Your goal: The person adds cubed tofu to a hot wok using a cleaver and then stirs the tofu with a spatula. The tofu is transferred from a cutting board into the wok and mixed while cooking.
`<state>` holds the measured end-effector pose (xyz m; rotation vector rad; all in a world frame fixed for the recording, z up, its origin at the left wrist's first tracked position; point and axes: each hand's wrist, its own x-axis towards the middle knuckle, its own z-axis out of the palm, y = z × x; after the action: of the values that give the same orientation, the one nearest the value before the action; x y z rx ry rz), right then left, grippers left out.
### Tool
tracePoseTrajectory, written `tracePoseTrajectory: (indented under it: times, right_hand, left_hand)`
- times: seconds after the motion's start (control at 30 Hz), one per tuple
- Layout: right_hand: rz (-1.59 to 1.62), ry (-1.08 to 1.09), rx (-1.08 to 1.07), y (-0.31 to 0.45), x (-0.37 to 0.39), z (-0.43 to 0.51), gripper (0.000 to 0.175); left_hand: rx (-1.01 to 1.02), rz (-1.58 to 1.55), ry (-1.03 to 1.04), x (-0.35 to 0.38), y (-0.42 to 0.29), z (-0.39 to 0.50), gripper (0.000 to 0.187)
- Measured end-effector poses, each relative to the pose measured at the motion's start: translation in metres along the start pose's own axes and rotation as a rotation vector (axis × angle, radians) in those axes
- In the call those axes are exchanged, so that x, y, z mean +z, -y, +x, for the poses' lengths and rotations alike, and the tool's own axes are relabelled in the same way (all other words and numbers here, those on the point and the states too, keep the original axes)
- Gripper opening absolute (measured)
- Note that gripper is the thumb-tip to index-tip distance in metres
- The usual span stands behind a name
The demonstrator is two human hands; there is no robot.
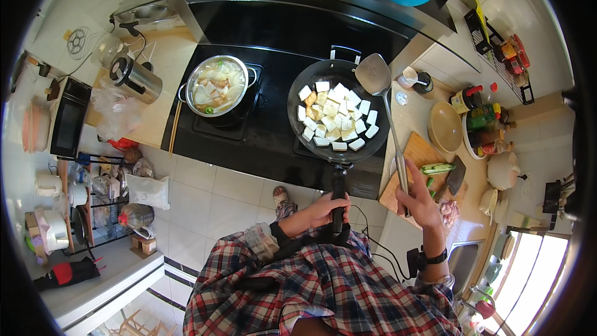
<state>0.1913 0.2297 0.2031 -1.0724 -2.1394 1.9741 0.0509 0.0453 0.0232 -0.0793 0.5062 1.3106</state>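
Observation:
A dark wok (298, 140) sits on the right side of the black cooktop, its long handle pointing toward me. My left hand (329, 210) is wrapped around that black handle (339, 200). Inside lie several tofu pieces (343, 112); most are white, and a few near the left are browned. With my right hand (419, 200) I hold a metal wok spatula (373, 74) by its shaft. Its broad blade overlaps the wok's far right rim in view, above the tofu. Whether the blade touches the rim I cannot tell.
A steel pot (217, 86) of soup stands on the left burner, chopsticks (175, 126) beside it. Right of the cooktop, a cutting board (415, 149) carries a cleaver (456, 176), cut cucumber (438, 168) and raw meat (448, 212). Behind it are a bowl (444, 126) and bottles (482, 116).

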Motion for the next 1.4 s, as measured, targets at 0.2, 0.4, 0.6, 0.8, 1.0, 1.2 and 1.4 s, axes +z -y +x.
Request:
tracePoseTrajectory:
  times: [0.2, 0.4, 0.6, 0.8, 1.0, 1.2, 1.4]
  right_hand:
    - [-0.393, -0.216, -0.025, -0.030, -0.009, 0.016, 0.042]
    - [-0.450, -0.192, -0.007, -0.050, -0.024, 0.016, 0.046]
    - [-0.350, -0.187, 0.056, -0.055, -0.026, 0.023, 0.051]
    - [-0.187, -0.173, 0.101, -0.063, -0.029, 0.034, 0.055]
    - [-0.055, -0.162, 0.168, -0.086, -0.033, 0.044, 0.056]
    - [0.162, -0.107, 0.168, -0.098, -0.039, 0.049, 0.056]
    - [0.270, -0.056, 0.206, -0.093, -0.045, 0.051, 0.054]
  left_hand:
    - [0.033, -0.169, -0.004, 0.009, 0.003, 0.006, 0.009]
    - [0.039, -0.080, -0.215, 0.019, 0.004, 0.006, 0.021]
    - [0.035, 0.031, -0.312, 0.024, 0.000, 0.006, 0.022]
    - [0.042, 0.105, -0.389, 0.034, -0.003, 0.005, 0.021]
    - [0.023, 0.142, -0.424, 0.042, -0.008, 0.003, 0.019]
    - [0.017, 0.144, -0.412, 0.042, -0.010, 0.001, 0.019]
    - [0.029, 0.138, -0.403, 0.040, -0.010, -0.001, 0.017]
